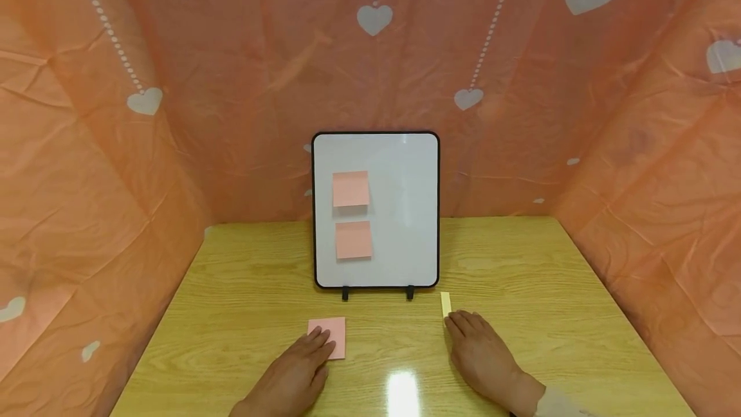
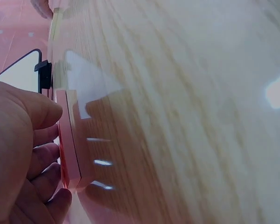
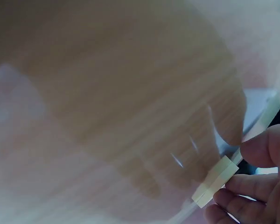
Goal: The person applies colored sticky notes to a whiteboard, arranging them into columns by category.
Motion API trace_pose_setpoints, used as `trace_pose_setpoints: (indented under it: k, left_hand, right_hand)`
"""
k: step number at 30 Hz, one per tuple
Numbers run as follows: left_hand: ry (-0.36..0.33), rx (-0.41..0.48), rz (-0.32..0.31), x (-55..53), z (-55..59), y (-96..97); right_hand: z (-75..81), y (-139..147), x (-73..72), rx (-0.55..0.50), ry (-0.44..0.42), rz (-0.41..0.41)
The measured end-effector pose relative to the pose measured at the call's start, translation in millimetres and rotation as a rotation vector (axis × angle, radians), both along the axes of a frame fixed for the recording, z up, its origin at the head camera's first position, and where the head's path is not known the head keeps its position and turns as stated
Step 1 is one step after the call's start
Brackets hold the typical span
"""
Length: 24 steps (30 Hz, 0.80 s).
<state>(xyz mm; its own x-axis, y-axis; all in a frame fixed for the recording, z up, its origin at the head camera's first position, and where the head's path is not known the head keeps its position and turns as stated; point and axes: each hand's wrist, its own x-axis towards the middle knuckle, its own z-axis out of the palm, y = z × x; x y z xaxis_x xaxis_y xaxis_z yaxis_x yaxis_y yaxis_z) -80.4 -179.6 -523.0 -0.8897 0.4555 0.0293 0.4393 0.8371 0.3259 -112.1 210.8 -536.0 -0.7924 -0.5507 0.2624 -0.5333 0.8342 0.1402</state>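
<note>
My left hand [image 1: 294,369] rests its fingers on a pad of pink sticky notes [image 1: 340,334] lying on the table. In the left wrist view, the fingertips lie over the top of that pink pad [image 2: 69,140], and the thumb is at its near corner. To the right, my right hand [image 1: 485,356] touches a narrow pad of yellow sticky notes [image 1: 445,302] with its fingertips. The right wrist view shows the fingers against the yellow pad [image 3: 215,182], the thumb held apart from it.
A whiteboard [image 1: 402,211] with a black frame stands upright on small black feet behind the hands. Two pink sticky notes, an upper one [image 1: 350,189] and a lower one [image 1: 354,240], are on its left half. Orange cloth with white hearts [image 1: 260,82] surrounds the wooden table [image 1: 509,262].
</note>
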Motion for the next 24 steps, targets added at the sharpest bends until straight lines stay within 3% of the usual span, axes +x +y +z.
trace_pose_setpoints:
  k: [10, 24]
  left_hand:
    - [0.041, 0.000, -0.013, 2.3, -0.3, -2.2]
    - [0.051, -0.005, -0.017, 1.2, -2.4, -1.3]
  right_hand:
    - [-5.5, -43.0, 17.1, -0.028, 0.115, 0.205]
    - [-4.7, -67.6, 23.0, -0.027, 0.107, 0.260]
